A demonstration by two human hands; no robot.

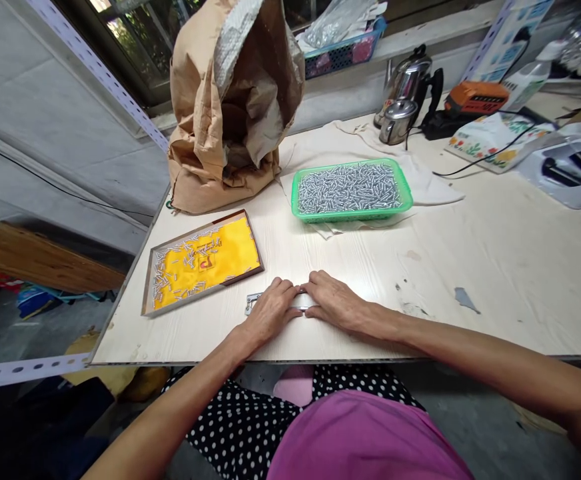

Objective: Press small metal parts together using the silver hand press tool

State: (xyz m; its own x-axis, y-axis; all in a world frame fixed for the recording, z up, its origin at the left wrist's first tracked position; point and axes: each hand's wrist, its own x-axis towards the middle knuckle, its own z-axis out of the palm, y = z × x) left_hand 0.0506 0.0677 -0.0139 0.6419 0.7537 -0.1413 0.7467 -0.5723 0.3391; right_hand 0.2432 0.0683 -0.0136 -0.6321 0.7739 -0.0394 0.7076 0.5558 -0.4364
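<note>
Near the front of the table, my left hand [272, 308] and my right hand [334, 301] meet over a flat silver metal piece [301, 302]. The fingers of both hands pinch it along its two long edges. Its slotted left end sticks out past my left hand; the part under my palms is hidden. Just beyond my left hand lies a shallow tray [215, 287] with a yellow bottom and small silver metal pins [163, 267] scattered in it. Farther back stands a green plastic basket [300, 215] full of similar small silver pieces.
A large crumpled brown paper sack [195, 153] stands at the back left. Along the back right are a metal kettle [410, 73], a small metal pot [398, 121], an orange battery [478, 98] and a cable. A cloth [430, 180] lies behind the basket.
</note>
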